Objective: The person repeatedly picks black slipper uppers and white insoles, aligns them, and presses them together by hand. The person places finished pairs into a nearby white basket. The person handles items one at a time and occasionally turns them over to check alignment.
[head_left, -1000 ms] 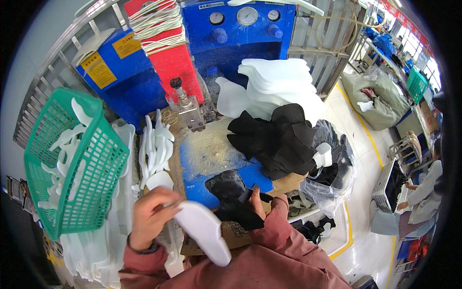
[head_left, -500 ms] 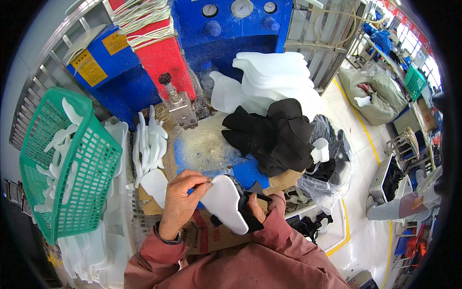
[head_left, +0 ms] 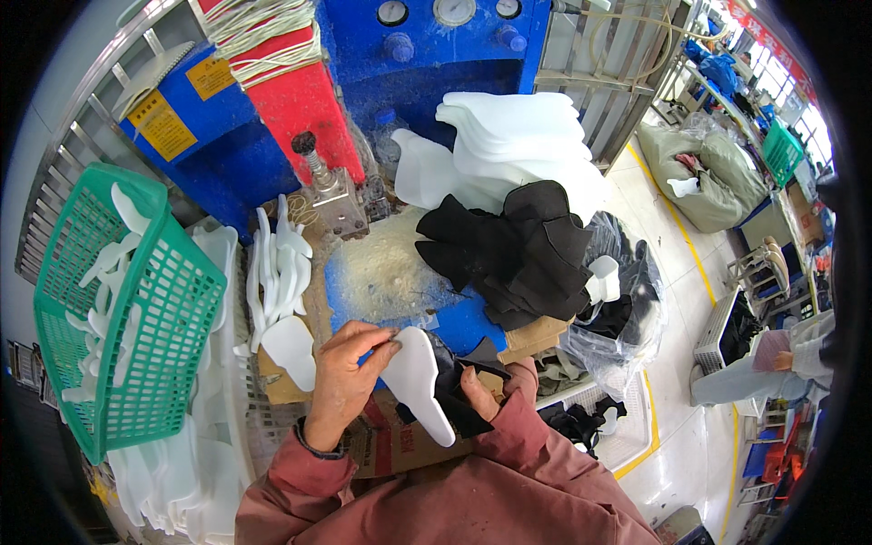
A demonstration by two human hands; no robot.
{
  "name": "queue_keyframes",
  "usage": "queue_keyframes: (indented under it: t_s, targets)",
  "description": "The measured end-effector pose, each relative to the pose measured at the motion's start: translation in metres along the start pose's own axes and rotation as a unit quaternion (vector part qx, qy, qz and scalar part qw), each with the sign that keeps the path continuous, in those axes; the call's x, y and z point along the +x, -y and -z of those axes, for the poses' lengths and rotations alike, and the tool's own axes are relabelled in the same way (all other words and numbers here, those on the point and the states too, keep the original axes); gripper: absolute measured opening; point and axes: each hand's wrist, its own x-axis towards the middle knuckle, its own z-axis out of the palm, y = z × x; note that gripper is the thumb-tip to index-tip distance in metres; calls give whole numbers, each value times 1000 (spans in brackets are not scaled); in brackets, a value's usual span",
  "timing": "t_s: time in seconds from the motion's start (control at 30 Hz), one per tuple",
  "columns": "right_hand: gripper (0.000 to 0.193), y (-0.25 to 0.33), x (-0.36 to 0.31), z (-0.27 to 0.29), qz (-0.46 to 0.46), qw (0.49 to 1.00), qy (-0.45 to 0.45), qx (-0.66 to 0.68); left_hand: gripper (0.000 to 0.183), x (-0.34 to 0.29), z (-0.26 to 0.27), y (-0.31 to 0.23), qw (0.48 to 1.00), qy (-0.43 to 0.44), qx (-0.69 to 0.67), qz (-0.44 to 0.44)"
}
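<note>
My left hand point(head_left: 343, 377) pinches the upper left edge of a curved white foam-like pad point(head_left: 413, 372) between thumb and fingertips. Right beside and partly behind that pad is a black fabric piece point(head_left: 461, 413), held by my right hand point(head_left: 486, 392) with its thumb on top; the other fingers are mostly hidden. Beyond my hands, a pile of black fabric pieces point(head_left: 518, 254) lies on the blue work surface point(head_left: 463, 320). Behind it rises a stack of larger white pads point(head_left: 518, 136).
A green basket point(head_left: 163, 318) of white pieces stands at left, with more white pads point(head_left: 282, 272) beside it. A red machine arm point(head_left: 309, 109) and clamp point(head_left: 336, 204) stand ahead. At right are a plastic bag point(head_left: 627, 300), a white crate point(head_left: 636, 436) and another person point(head_left: 772, 372).
The white pad has turned to a narrower view and shifted slightly left. It has come apart from my right hand, whose thumb and black piece now show more.
</note>
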Motion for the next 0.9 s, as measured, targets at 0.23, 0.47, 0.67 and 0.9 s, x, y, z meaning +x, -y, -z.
queue_keyframes:
  t_s: [0.23,0.47,0.67,0.9]
  targets:
    - [94,-8,3,4,25,998,-29,-45,16,2,-2,4,1000,-3,25,-9]
    - [86,-8,6,4,15,999,-27,-40,17,4,-5,-1,997,14,20,72]
    - [80,-3,15,-4,38,998,-41,-29,36,-6,3,-31,952,-16,237,-194]
    - [87,0,17,3,66,990,13,-120,20,-9,-12,-47,910,63,358,-199]
